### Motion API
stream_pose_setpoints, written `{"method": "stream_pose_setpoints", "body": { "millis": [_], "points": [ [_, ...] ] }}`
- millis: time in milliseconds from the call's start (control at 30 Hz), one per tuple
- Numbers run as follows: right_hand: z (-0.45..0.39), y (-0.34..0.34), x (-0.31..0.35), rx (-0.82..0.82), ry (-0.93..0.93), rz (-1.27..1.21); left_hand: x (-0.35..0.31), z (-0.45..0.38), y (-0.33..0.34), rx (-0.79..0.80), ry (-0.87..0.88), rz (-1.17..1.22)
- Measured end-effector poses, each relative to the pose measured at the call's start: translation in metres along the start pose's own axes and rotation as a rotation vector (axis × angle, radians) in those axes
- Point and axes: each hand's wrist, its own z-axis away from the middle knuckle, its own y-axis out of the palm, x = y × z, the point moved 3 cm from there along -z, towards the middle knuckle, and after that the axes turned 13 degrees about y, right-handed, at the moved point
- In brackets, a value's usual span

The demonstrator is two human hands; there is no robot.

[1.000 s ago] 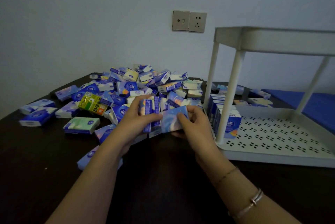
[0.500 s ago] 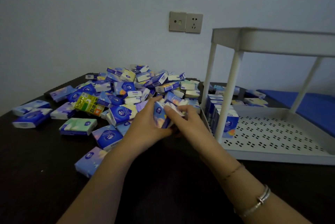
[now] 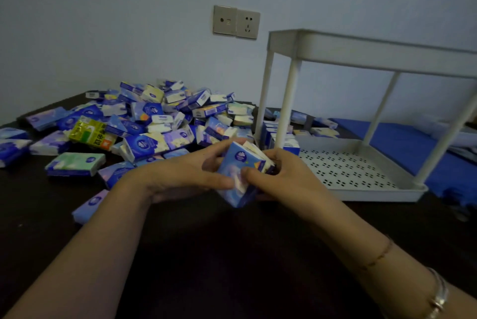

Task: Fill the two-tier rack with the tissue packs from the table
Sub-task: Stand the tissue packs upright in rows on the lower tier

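Observation:
A small stack of blue tissue packs (image 3: 238,171) is held upright between both hands above the dark table (image 3: 232,254). My left hand (image 3: 185,176) grips its left side, and my right hand (image 3: 281,176) grips its right side with the thumb on the front. A large heap of tissue packs (image 3: 160,122) lies behind my left hand. The white two-tier rack (image 3: 361,50) stands to the right. Several packs (image 3: 277,138) stand in a row at the left end of its perforated lower tier (image 3: 343,169). What lies on the upper tier is hidden.
Loose packs lie at the table's left, among them a green one (image 3: 76,164) and a yellow one (image 3: 90,134). More packs (image 3: 322,129) lie behind the rack. A wall socket (image 3: 236,22) sits above the heap. A blue surface (image 3: 418,143) shows at the far right.
Both hands gathered the packs into one stack and brought it nearer and to the right, toward the rack's front corner. The view shifted slightly.

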Motion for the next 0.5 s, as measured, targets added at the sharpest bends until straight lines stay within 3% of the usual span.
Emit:
{"method": "stream_pose_setpoints", "body": {
  "millis": [67, 200, 267, 400, 500],
  "points": [
    [0.010, -0.014, -0.006, 0.023, 0.012, -0.048, 0.005, -0.005, 0.003, 0.006, 0.009, 0.092],
    [0.015, -0.051, -0.021, 0.020, 0.032, -0.175, 0.026, -0.031, 0.016, -0.343, 0.037, -0.047],
    [0.007, -0.070, -0.035, 0.003, 0.064, -0.214, 0.037, -0.037, 0.025, -0.439, 0.045, -0.117],
    [-0.016, -0.101, -0.057, -0.016, 0.112, -0.349, 0.049, -0.044, 0.037, -0.420, 0.046, -0.283],
    [-0.033, -0.107, -0.064, -0.013, 0.104, -0.274, 0.052, -0.051, 0.042, -0.401, 0.035, -0.325]
  ]
}}
